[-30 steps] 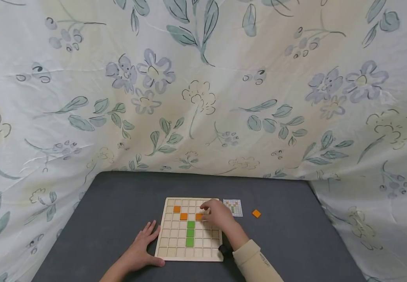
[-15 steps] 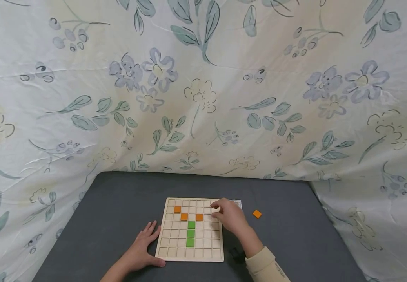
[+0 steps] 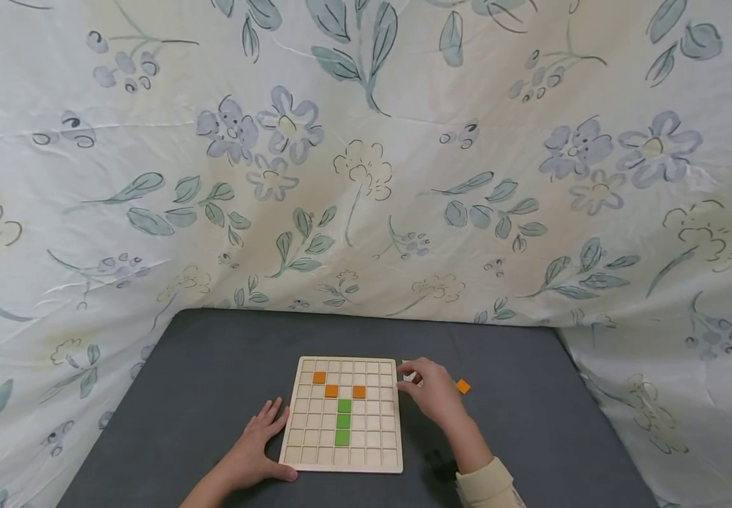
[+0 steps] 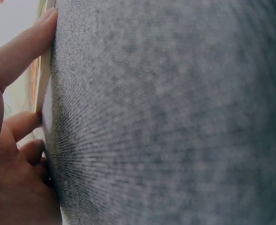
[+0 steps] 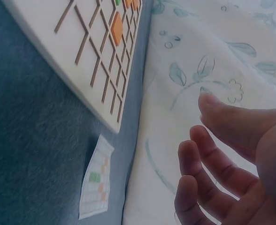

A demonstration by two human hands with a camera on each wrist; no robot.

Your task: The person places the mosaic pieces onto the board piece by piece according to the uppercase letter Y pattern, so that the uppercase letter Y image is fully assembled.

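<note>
A wooden grid board point(image 3: 379, 437) lies on the dark table. Set in its cells are three orange tiles point(image 3: 359, 391) and a column of three green tiles point(image 3: 343, 421). My left hand point(image 3: 254, 444) rests at the board's left side, fingers spread and thumb at the near left corner; in the left wrist view, fingertips touch the board's edge. Just off the board's right side is my right hand point(image 3: 432, 391), above a small printed card point(image 5: 95, 197). Its loosely bent fingers hold nothing. A loose orange tile point(image 3: 464, 386) lies just beyond this hand, partly covered by it.
The dark grey tabletop point(image 3: 226, 367) is bordered by a flowered cloth point(image 3: 366, 233) behind and at both sides. A small black object point(image 3: 440, 466) shows under my right wrist. The card bears a coloured grid pattern.
My right hand has moved right, from over the orange tile on the board's right half to beside the board, uncovering that tile and covering most of the card. My left hand stays put.
</note>
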